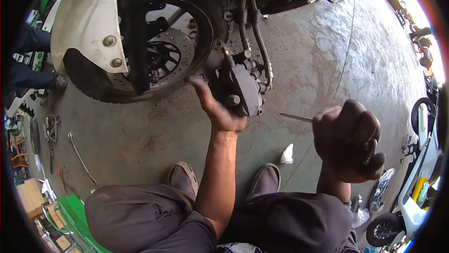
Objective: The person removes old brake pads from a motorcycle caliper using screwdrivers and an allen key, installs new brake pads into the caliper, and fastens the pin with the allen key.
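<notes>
Grey caliper [246,89] lies over left fingers [222,112] cradling it; right fingers [350,138] clench a tool [296,117].

Open floor btwn the arms, tight up by the wheel

Widest gap: bare floor [299,80] R of the brake part [245,89], running up past the hoses [259,37]. Thin metal tool [295,117] in R hand [348,140] juts into it, tip twd the part. Wheel [199,23] & white fender [89,23] block up-L; hoses block straight above the part. L hand [224,115] fills the space below, fingers hidden. Lower btwn the arms: white lump [287,154] on floor, then shoe [265,180] & knee [299,215].
</notes>
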### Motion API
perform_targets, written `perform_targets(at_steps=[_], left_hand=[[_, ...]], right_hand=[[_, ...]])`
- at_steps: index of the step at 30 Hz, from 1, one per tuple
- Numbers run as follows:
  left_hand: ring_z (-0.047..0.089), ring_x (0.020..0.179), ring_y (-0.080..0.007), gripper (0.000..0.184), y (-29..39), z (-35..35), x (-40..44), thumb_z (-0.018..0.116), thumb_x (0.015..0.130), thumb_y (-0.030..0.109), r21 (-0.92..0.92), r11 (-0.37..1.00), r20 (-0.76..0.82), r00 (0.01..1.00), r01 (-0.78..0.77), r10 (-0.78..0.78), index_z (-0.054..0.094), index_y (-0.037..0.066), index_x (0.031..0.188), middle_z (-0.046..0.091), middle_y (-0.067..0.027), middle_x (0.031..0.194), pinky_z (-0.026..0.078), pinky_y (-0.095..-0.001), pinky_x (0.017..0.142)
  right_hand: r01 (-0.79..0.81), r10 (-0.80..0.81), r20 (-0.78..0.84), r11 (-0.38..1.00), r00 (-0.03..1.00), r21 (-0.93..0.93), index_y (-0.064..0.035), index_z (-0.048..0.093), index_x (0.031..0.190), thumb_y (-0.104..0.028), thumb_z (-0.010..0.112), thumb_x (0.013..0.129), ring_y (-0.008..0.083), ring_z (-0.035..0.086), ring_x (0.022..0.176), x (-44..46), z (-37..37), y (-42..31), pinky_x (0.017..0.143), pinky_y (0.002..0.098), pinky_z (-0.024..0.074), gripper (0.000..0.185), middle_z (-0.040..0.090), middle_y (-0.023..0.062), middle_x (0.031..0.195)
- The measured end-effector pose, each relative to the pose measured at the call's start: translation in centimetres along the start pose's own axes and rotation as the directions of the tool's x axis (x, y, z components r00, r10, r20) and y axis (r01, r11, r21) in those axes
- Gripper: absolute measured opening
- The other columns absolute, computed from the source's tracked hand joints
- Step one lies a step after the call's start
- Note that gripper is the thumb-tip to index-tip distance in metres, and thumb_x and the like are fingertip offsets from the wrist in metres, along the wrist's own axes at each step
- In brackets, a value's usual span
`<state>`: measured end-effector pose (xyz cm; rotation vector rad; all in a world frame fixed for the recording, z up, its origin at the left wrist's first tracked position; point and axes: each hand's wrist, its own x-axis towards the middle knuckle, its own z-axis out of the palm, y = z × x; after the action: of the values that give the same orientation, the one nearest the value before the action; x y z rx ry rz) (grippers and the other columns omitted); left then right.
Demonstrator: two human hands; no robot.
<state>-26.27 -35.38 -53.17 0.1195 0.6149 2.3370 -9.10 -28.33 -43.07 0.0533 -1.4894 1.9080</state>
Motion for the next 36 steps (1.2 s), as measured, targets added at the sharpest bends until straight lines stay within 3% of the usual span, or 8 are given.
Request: perform_targets(at_steps=[11,14,17,20,26,30,35,36], left_hand=[[0.062,0.085,-0.0199,0.089,-0.6,0.5,-1.7,0.031,0.08,0.084,-0.054,0.991,-0.032,0.991,0.126,-0.127,0.053,0.009,0.125,0.062,-0.0082,0.103,0.055,-0.0373,0.07],[0.062,0.082,-0.0186,0.091,-0.2,0.5,-1.8,0.031,0.08,0.084,-0.135,0.972,0.081,0.98,0.19,-0.18,0.055,0.007,0.121,0.063,-0.0075,0.101,0.055,-0.0367,0.068],[0.062,0.078,-0.0171,0.091,-0.1,0.7,-1.7,0.032,0.08,0.084,-0.193,0.961,0.087,0.979,0.198,-0.184,0.057,0.005,0.119,0.063,-0.0063,0.097,0.055,-0.035,0.067],[0.062,0.075,-0.0156,0.09,-0.1,2.2,-2.2,0.032,0.081,0.083,-0.186,0.965,0.003,0.982,0.186,-0.189,0.058,0.005,0.117,0.063,-0.0051,0.094,0.055,-0.0335,0.065],[0.062,0.074,-0.0163,0.086,-0.8,2.3,-2.3,0.034,0.082,0.081,-0.21,0.957,-0.02,0.977,0.202,-0.21,0.059,0.006,0.115,0.063,-0.0048,0.094,0.056,-0.0341,0.065],[0.064,0.09,-0.0223,0.08,-1.2,1.4,-2.2,0.033,0.085,0.078,-0.264,0.948,0.053,0.984,0.18,-0.173,0.052,0.012,0.125,0.062,-0.0073,0.109,0.058,-0.0395,0.073],[0.064,0.092,-0.0229,0.079,-0.8,0.6,-2.4,0.033,0.085,0.078,-0.304,0.926,0.122,0.973,0.224,-0.195,0.055,0.013,0.125,0.063,-0.007,0.111,0.056,-0.0415,0.076],[0.064,0.092,-0.0229,0.079,-0.8,0.5,-2.4,0.033,0.085,0.078,-0.295,0.926,0.135,0.97,0.236,-0.204,0.055,0.013,0.125,0.063,-0.007,0.111,0.056,-0.0415,0.076]], right_hand=[[-0.012,0.047,-0.239,0.989,0.97,0.148,-0.0082,0.034,0.058,-0.05,0.058,0.072,0.0166,0.028,0.054,0.0,1.6,1.1,0.048,0.0315,0.0236,0.05,0.032,0.0027,0.062],[-0.004,-0.005,0.039,0.974,0.999,0.225,-0.0072,0.041,0.067,-0.052,0.059,0.077,0.0156,0.031,0.055,0.8,0.4,1.2,0.049,0.0309,0.0255,0.05,0.035,0.0035,0.065],[0.174,-0.144,-0.135,0.954,0.98,0.245,-0.0139,0.049,0.095,-0.051,0.044,0.097,0.0124,0.037,0.058,1.4,2.8,1.6,0.051,0.0271,0.03,0.038,0.043,0.0016,0.079],[0.266,-0.246,-0.162,0.958,0.955,0.109,-0.0133,0.051,0.093,-0.051,0.041,0.098,0.0108,0.037,0.055,1.1,3.1,1.7,0.049,0.0252,0.0311,0.04,0.043,0.0016,0.076],[0.115,-0.155,0.104,0.941,0.982,0.32,-0.0124,0.05,0.091,-0.05,0.047,0.097,0.005,0.029,0.044,2.5,2.1,2.0,0.04,0.02,0.025,0.038,0.04,-0.0038,0.065],[0.259,-0.205,-0.425,0.963,0.882,0.073,-0.011,0.05,0.105,-0.05,0.05,0.094,0.0047,0.028,0.038,2.5,3.9,2.3,0.034,0.0233,0.026,0.041,0.039,-0.004,0.061],[0.095,-0.208,0.409,0.956,0.888,0.279,-0.0067,0.05,0.075,-0.044,0.056,0.095,0.0082,0.038,0.034,4.9,1.3,2.4,0.032,0.0227,0.0281,0.042,0.049,0.0006,0.054],[0.086,-0.156,0.287,0.967,0.945,0.241,-0.0062,0.049,0.081,-0.042,0.057,0.095,0.0081,0.037,0.034,4.4,1.8,2.2,0.032,0.0229,0.0275,0.039,0.047,0.0003,0.053]])
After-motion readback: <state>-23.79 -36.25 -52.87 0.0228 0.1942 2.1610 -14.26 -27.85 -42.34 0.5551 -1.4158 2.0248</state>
